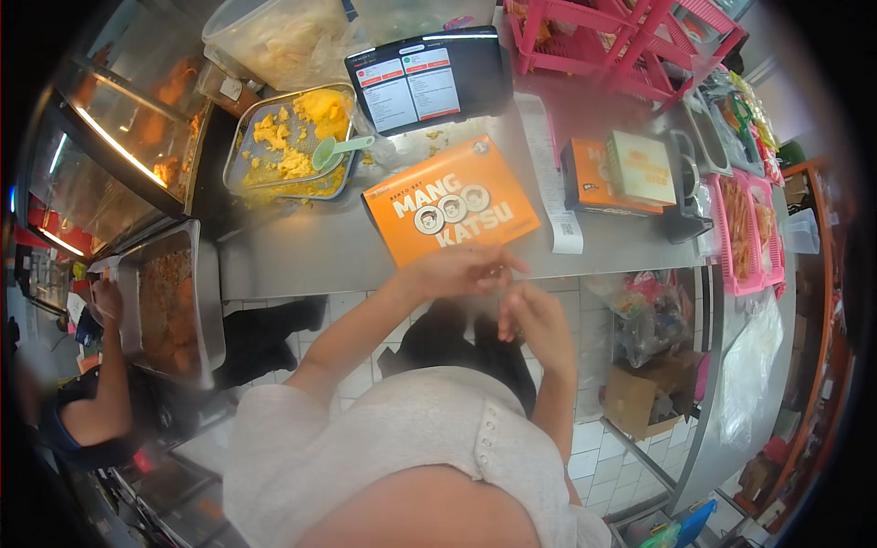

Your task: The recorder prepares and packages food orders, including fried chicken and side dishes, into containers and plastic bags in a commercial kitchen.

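My left hand (473,270) is just in front of the near edge of an orange cardboard bento box (503,185), its fingers apart and holding nothing that shows. To its right, close by, my right hand (534,315) hangs before the counter edge with its fingers curled; whether something small is between them cannot be told. The box lies closed on the steel counter (308,260). Behind it stands a lit tablet (473,82). At the left, a tray (236,154) holds crumbled yellow food and a pale green scoop (356,142).
A paper receipt strip (541,157) lies right of the box, beside smaller food boxes (582,171). Pink plastic baskets (534,34) stand behind. At the left are a glass food warmer (103,123), a deep metal pan (209,301) and another person's arm (113,383).
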{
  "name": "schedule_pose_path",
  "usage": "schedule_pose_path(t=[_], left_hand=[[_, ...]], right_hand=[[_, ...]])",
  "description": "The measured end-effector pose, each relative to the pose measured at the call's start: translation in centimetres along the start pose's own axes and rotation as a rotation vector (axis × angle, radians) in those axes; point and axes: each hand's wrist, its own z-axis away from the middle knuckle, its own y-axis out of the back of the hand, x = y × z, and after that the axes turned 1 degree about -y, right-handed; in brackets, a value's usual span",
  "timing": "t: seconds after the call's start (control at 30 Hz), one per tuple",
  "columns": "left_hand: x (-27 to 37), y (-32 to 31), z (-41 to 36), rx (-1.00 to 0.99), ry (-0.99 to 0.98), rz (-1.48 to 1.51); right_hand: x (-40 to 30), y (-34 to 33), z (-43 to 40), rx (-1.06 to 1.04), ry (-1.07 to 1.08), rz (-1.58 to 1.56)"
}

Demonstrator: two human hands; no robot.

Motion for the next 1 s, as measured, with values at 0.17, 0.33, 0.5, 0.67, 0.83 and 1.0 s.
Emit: schedule_pose_path(t=[0.17,0.33,0.5,0.67,0.83,1.0], left_hand=[[-1.4,-1.6,-0.6,-0.135,-0.093,-0.016],[-1.4,-2.7,-0.5,-0.227,-0.226,0.056],[-0.8,-4.3,-0.7,-0.102,-0.318,-0.173],[0.0,-6.3,-0.7,0.219,-0.341,-0.516],[2.3,-8.1,0.7,0.367,-0.406,-1.697],[3.7,-10.5,3.1,0.373,-0.407,-1.97]], right_hand=[[-0.8,1.0,1.1,-0.156,0.003,-0.285],[-1.3,2.5,1.8,-0.259,0.046,-0.43],[-1.2,3.3,1.9,-0.273,0.055,-0.493],[-1.2,3.9,2.3,-0.222,0.079,-0.323],[-2.8,4.5,3.0,-0.14,-0.004,-0.006],[-5.3,2.4,5.4,-0.059,0.368,0.581]])
